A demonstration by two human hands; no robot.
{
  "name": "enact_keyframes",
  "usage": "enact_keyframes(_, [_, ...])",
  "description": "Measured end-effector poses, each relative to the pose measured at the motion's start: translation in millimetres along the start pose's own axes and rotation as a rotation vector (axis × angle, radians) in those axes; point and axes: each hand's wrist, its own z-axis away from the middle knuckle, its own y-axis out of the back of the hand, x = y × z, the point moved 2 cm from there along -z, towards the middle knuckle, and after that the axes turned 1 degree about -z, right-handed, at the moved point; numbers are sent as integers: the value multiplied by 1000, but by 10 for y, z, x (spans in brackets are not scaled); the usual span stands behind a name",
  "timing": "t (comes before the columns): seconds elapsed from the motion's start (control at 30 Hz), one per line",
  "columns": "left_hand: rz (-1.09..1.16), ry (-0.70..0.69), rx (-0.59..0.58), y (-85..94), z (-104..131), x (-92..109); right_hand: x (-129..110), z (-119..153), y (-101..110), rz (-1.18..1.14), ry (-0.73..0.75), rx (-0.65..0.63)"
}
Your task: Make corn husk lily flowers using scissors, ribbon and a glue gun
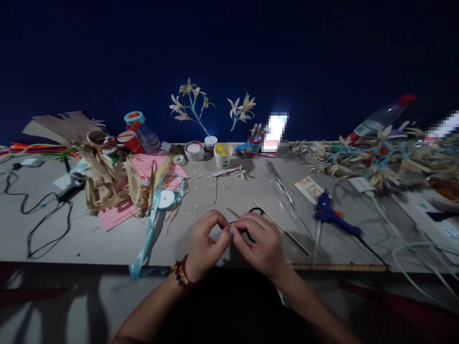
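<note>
Both hands meet fingertip to fingertip over the front of the table. My left hand (208,240) is closed in a pinch. My right hand (261,241) pinches too, its thumb and forefinger almost against the left ones. Whatever lies between them is too small to make out. Scissors (256,210) with black handles lie partly hidden beneath the right hand. To the right of that hand a thin wooden stick (287,232) rests at a slant. Beyond the hands are a small pale husk flower (243,172) and a white pen-like tool (224,172).
Dried corn husks (103,184) lie on pink paper (109,219) at left, near a light blue ribbon spool (167,199). Wires (281,184) and a blue glue gun (332,215) lie at right. Flower stems (196,112) stand behind, near a white cup (223,158).
</note>
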Motion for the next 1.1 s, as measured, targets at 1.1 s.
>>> enact_keyframes(1.1, [-58,-98,-13,11,-120,110,11,-11,11,-50,-36,167])
